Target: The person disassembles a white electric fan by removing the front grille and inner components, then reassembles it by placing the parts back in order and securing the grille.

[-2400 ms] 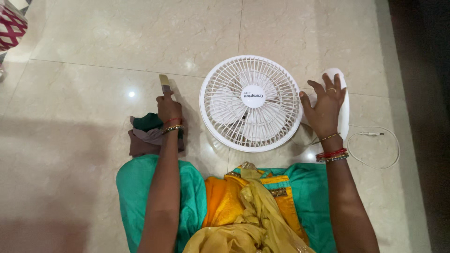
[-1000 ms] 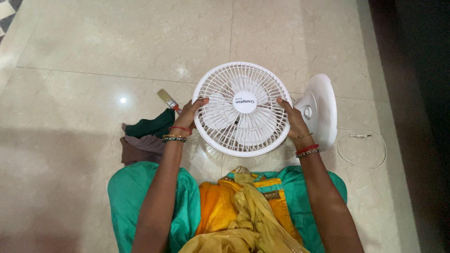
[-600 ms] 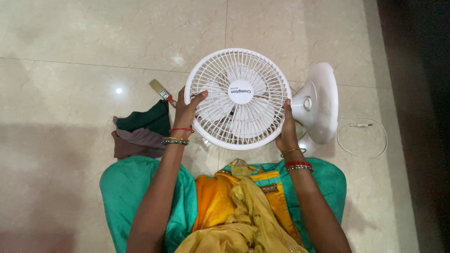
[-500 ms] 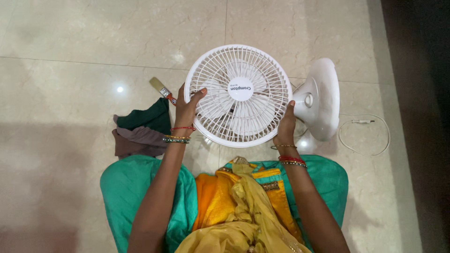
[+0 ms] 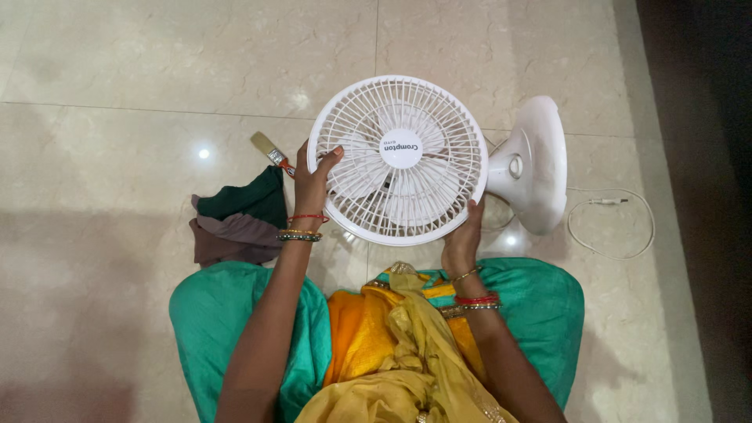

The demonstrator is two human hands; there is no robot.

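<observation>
The left hand (image 5: 313,182) and right hand (image 5: 462,239) grip the white fan (image 5: 398,159) by its grille rim, face up, base (image 5: 533,164) pointing right across the floor (image 5: 117,94).

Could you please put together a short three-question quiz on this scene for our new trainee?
1. True or false: both hands grip the rim of the white fan.
2. Which thing lies on the floor beside the left hand? A) a paintbrush B) a hammer C) a bottle
3. What lies beside the person's left knee, below the paintbrush?

Key
1. True: the left hand holds the rim's left side and the right hand its lower right.
2. A
3. A heap of dark green and brown cloths.
</observation>
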